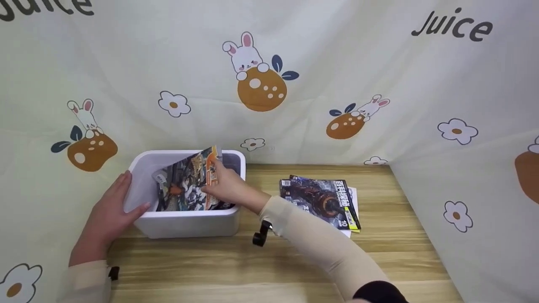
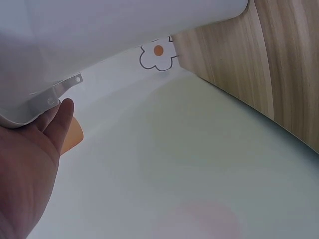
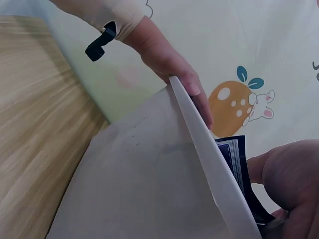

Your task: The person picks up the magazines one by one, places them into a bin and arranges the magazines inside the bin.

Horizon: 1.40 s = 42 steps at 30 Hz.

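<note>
A white plastic bin [image 1: 189, 225] stands on the wooden table near the back wall. My left hand [image 1: 105, 212] holds its left side, thumb over the front rim and fingers along the left rim. In the left wrist view, the left hand [image 2: 30, 174] is up against the rim. My right hand [image 1: 231, 187] reaches over the bin and pinches a colorful magazine [image 1: 187, 183] by its right edge. That magazine leans inside the bin, its upper corner above the back rim. In the right wrist view, dark-covered pages [image 3: 234, 164] show between the bin wall and the right hand [image 3: 294, 179].
Right of the bin lies a small stack of magazines [image 1: 320, 202], a dark cover on top and white edges beneath. A cloth printed with rabbits, oranges and flowers [image 1: 311, 126] hangs behind and at both sides of the wooden table [image 1: 210, 269].
</note>
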{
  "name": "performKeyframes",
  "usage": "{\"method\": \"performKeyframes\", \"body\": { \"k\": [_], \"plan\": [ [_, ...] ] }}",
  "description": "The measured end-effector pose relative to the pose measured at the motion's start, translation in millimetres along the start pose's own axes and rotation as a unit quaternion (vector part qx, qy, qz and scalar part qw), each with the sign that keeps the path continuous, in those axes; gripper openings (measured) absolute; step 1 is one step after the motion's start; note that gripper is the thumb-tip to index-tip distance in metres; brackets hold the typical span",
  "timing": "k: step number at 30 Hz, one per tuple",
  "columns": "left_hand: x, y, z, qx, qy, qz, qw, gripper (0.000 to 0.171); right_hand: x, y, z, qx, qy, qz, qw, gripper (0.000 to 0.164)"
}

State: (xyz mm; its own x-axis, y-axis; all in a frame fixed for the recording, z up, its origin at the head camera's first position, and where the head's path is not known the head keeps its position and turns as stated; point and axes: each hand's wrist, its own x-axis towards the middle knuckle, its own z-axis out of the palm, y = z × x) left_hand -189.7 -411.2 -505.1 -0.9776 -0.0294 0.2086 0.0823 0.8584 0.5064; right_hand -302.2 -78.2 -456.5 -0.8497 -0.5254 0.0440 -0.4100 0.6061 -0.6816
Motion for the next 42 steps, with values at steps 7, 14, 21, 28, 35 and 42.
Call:
{"method": "performKeyframes", "body": {
  "k": [7, 14, 21, 28, 35, 42],
  "plan": [
    [-9.5, -1.9, 11.0, -0.006, -0.003, -0.003, 1.0, 0.109, -17, 2, 5, -0.045, 0.027, 0.012, 0.999, 0.099],
    [-9.3, -2.1, 17.8, -0.011, -0.006, 0.0, 0.9999, 0.109, -33, 1, -2, -0.102, 0.003, 0.035, 0.994, 0.094],
    [-9.3, -1.2, 16.1, -0.009, -0.006, 0.0, 0.9999, 0.11, -44, 6, -14, -0.156, 0.031, -0.011, 0.987, 0.067],
    [-7.2, -0.2, 8.3, -0.001, -0.012, -0.003, 0.9999, 0.11, -64, 42, -42, -0.117, 0.113, -0.119, 0.979, 0.041],
    [-2.5, 1.4, 3.2, -0.004, -0.017, -0.004, 0.9998, 0.111, -98, 125, -72, -0.082, 0.158, -0.108, 0.978, 0.031],
    [3.0, 0.4, -0.9, 0.0, -0.009, 0.003, 1.0, 0.111, -119, 212, -97, -0.039, 0.198, -0.011, 0.979, 0.025]
  ]
}}
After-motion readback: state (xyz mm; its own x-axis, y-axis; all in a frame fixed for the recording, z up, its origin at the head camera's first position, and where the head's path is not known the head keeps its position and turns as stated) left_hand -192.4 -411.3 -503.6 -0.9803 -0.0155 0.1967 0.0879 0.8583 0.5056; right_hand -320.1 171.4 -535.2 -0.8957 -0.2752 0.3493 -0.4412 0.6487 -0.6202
